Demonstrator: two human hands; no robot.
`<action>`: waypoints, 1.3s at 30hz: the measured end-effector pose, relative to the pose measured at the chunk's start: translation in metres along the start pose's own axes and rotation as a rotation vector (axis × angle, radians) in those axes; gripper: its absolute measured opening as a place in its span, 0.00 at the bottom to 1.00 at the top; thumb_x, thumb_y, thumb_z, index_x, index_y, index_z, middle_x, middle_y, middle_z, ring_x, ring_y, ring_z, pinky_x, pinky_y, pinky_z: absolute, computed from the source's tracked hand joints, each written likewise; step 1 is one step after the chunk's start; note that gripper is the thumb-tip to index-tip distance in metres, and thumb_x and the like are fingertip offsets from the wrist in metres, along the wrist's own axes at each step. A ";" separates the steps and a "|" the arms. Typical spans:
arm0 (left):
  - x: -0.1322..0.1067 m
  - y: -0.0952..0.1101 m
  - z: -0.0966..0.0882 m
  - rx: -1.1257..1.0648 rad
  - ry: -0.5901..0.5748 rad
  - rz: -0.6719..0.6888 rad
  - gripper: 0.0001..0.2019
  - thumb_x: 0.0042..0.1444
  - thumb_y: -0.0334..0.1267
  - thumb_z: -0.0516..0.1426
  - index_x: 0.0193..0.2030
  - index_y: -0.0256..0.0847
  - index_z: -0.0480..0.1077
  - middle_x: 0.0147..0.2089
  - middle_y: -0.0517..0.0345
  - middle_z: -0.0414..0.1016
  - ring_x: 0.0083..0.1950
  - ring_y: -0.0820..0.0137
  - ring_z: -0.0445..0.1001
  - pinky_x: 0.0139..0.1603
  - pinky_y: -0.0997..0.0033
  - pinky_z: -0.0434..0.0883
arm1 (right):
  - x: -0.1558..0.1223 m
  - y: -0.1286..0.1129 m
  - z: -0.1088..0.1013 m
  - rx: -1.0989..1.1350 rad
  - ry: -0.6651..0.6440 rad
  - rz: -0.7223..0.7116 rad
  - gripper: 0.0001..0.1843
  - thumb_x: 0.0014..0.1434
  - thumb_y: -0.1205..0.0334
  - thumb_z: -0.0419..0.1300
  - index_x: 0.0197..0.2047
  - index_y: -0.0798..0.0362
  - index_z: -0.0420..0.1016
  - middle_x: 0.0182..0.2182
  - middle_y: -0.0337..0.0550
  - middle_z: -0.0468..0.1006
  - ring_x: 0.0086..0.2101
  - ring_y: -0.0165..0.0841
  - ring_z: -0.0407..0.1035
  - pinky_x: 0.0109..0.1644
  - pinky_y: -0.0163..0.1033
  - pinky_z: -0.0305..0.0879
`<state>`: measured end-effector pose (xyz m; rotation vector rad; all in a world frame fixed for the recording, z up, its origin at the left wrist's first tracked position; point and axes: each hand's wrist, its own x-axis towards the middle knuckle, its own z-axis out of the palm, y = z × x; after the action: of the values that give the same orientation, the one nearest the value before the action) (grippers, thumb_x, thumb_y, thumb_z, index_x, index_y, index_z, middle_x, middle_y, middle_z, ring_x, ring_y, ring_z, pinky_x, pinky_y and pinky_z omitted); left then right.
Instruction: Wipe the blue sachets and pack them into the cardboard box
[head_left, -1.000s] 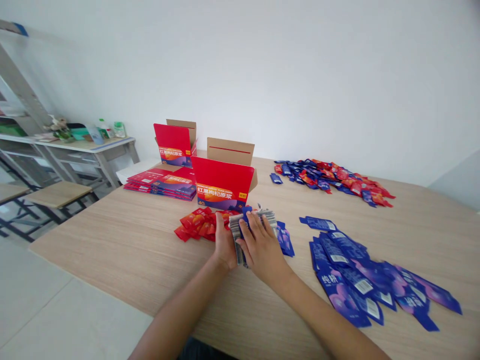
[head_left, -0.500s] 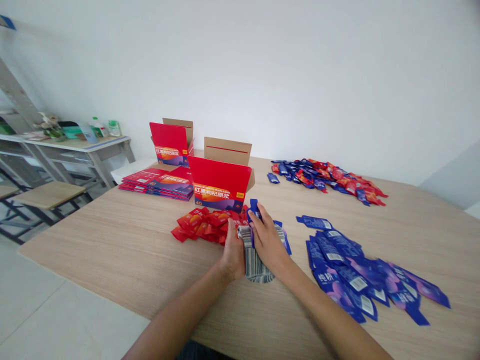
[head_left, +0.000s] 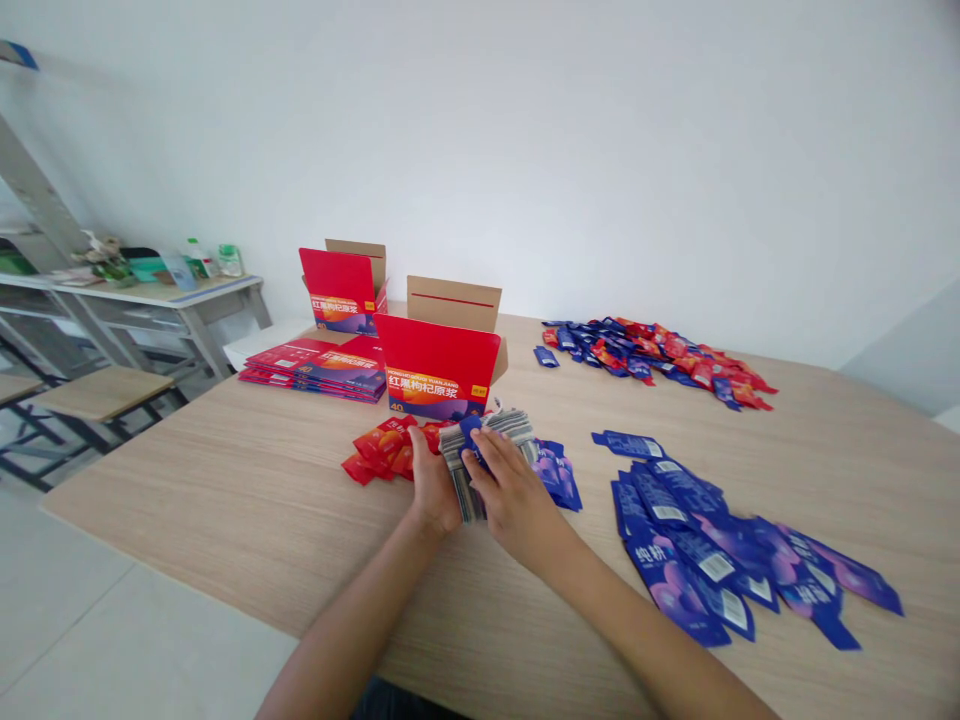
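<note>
My left hand (head_left: 435,485) is closed round one side of a grey striped cloth (head_left: 517,424), just above the table. Against the cloth lies a blue sachet (head_left: 469,430), partly covered by my right hand (head_left: 516,490), whose fingers press on it from above. A pile of red sachets (head_left: 382,445) is spread beside and behind my left hand. Right of the cloth are a few blue and purple sachets (head_left: 559,475). Beyond my hands stands an open red carton (head_left: 435,365) with its flaps raised.
A second open carton (head_left: 337,285) stands farther back, behind a stack of flattened cartons (head_left: 322,365). Several blue sachets (head_left: 697,540) lie at right. A mixed red and blue heap (head_left: 660,355) is near the wall. Left are a desk (head_left: 180,295) and a stool (head_left: 105,390).
Both hands have moved left with the striped cloth and blue sachet. The cloth is turned and bunched differently, and the blue and purple sachets at its right show more.
</note>
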<state>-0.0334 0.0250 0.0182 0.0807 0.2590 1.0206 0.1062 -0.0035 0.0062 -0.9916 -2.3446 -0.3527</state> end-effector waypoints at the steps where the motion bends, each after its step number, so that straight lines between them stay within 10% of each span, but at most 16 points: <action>1: 0.000 -0.002 0.000 0.001 0.000 0.002 0.54 0.58 0.76 0.32 0.64 0.29 0.69 0.58 0.35 0.78 0.63 0.49 0.75 0.66 0.51 0.67 | -0.001 0.001 0.002 0.005 0.004 0.012 0.26 0.64 0.78 0.52 0.63 0.61 0.73 0.68 0.64 0.64 0.70 0.50 0.53 0.70 0.61 0.60; 13: 0.004 -0.045 -0.002 0.112 -0.165 -0.015 0.42 0.66 0.67 0.35 0.73 0.39 0.60 0.67 0.43 0.71 0.70 0.56 0.67 0.73 0.53 0.58 | -0.001 0.027 0.002 0.000 0.187 0.161 0.25 0.64 0.77 0.51 0.62 0.60 0.73 0.66 0.65 0.66 0.68 0.49 0.57 0.69 0.63 0.61; 27: 0.000 -0.007 0.004 0.007 -0.017 0.011 0.54 0.57 0.76 0.32 0.66 0.30 0.68 0.61 0.36 0.76 0.66 0.49 0.71 0.70 0.50 0.62 | 0.005 0.000 -0.011 0.018 -0.053 -0.008 0.23 0.67 0.73 0.50 0.63 0.66 0.71 0.66 0.68 0.67 0.67 0.50 0.60 0.71 0.61 0.58; 33: 0.000 0.001 0.000 0.020 0.024 0.073 0.51 0.61 0.73 0.31 0.63 0.29 0.71 0.56 0.37 0.79 0.64 0.51 0.74 0.71 0.51 0.62 | 0.000 -0.024 -0.010 0.076 -0.112 -0.054 0.39 0.64 0.56 0.62 0.69 0.73 0.59 0.69 0.77 0.56 0.71 0.59 0.45 0.70 0.67 0.57; 39: 0.004 -0.010 -0.006 -0.005 0.114 0.070 0.44 0.64 0.70 0.39 0.58 0.30 0.74 0.49 0.41 0.82 0.62 0.52 0.75 0.72 0.54 0.62 | -0.003 -0.022 -0.002 0.143 -0.121 -0.046 0.41 0.67 0.66 0.56 0.76 0.70 0.42 0.72 0.72 0.50 0.73 0.51 0.36 0.72 0.65 0.52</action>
<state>-0.0251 0.0230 0.0096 0.0268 0.3593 1.0973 0.0925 -0.0209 0.0055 -0.9153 -2.4657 -0.1430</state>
